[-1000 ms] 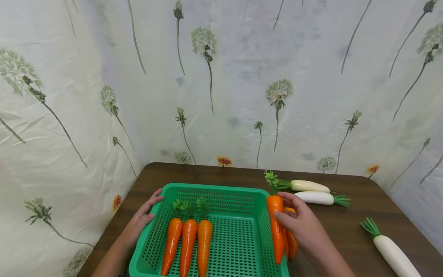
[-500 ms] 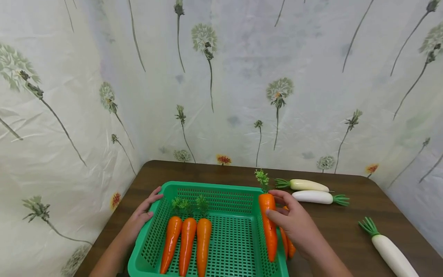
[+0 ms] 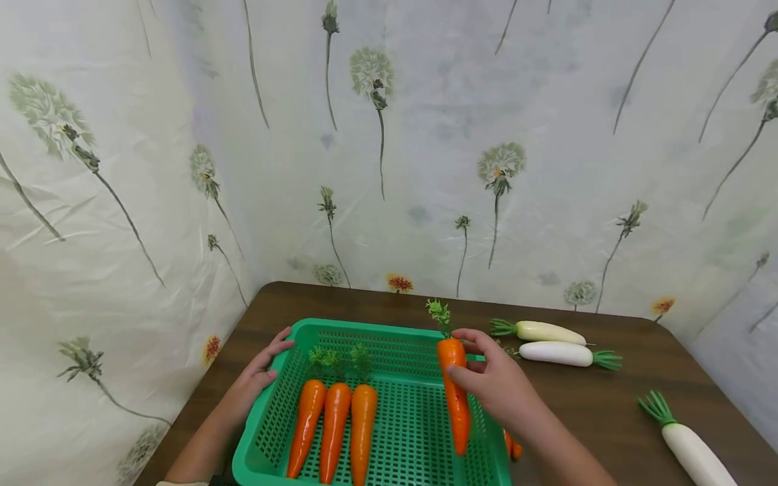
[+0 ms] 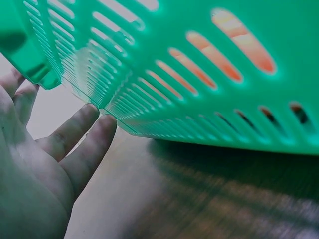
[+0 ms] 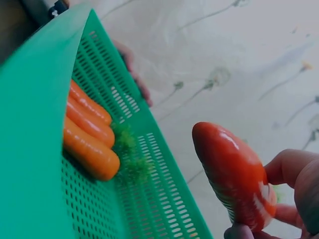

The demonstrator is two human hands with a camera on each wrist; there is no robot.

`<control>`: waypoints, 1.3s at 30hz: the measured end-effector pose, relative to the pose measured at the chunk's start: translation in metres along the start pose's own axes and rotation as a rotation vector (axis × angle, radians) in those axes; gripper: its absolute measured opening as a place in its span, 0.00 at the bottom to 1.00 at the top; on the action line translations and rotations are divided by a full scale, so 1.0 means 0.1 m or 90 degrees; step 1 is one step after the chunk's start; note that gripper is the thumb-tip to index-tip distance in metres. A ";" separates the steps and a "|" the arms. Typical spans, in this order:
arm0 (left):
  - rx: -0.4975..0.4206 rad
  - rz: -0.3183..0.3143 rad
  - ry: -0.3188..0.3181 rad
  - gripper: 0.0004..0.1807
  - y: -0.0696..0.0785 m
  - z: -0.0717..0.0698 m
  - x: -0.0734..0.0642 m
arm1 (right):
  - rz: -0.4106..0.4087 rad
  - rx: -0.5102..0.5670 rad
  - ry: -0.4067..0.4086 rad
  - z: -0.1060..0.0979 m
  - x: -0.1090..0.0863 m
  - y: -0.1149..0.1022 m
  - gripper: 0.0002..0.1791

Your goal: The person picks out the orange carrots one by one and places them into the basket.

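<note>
My right hand (image 3: 495, 385) pinches an orange carrot (image 3: 453, 398) with a green leafy top between thumb and fingers. The carrot hangs tip-down over the right part of a green perforated basket (image 3: 371, 327). In the right wrist view the same carrot (image 5: 232, 174) points its tip toward the camera. Three carrots (image 3: 334, 432) lie side by side in the basket's left half, leaves toward the back wall. At the basket's left side is my left hand (image 3: 249, 381). The left wrist view shows its fingers (image 4: 89, 154) nearly straight against the basket's outer wall.
Behind the basket's right side, parts of more carrots (image 3: 514, 447) show on the brown table (image 3: 583, 405). A cream radish (image 3: 550, 332) and a white radish (image 3: 556, 353) lie at the back right. Another white radish (image 3: 699, 452) lies front right. A flowered cloth (image 3: 425, 135) hangs behind.
The right hand has carried its carrot leftward, from over the basket's right rim to above the inside. The left hand has stayed at the basket's left side. The view has shifted slightly.
</note>
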State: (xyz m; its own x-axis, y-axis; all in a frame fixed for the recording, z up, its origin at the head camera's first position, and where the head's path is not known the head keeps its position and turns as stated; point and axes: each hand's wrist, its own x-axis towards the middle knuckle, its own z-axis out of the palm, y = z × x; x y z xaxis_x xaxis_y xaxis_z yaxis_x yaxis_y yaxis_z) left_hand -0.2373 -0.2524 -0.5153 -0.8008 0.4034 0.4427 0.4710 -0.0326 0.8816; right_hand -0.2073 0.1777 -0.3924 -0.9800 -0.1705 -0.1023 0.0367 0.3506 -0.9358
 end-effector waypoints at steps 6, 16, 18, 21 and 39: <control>0.010 -0.003 0.004 0.26 0.00 -0.02 -0.01 | -0.002 -0.008 0.009 0.14 0.08 -0.04 0.31; 0.001 -0.007 -0.001 0.26 0.02 -0.04 -0.04 | -0.004 -0.011 -0.013 0.41 0.20 -0.17 0.30; 0.002 -0.011 -0.003 0.26 0.02 -0.03 -0.03 | -0.004 -0.010 -0.014 0.45 0.22 -0.19 0.29; 0.000 -0.014 -0.003 0.26 0.01 -0.01 -0.02 | -0.006 -0.013 -0.016 0.48 0.23 -0.21 0.29; 0.007 0.016 -0.004 0.26 0.04 0.03 0.01 | 0.015 -0.045 -0.062 0.64 0.36 -0.24 0.28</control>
State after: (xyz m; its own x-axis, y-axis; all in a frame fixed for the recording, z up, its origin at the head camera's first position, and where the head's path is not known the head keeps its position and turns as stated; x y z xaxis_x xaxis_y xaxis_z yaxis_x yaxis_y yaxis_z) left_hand -0.2353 -0.2497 -0.5120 -0.7860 0.4083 0.4642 0.4952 -0.0336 0.8681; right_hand -0.2312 0.1042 -0.3955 -0.9555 -0.2485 -0.1588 0.0418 0.4188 -0.9071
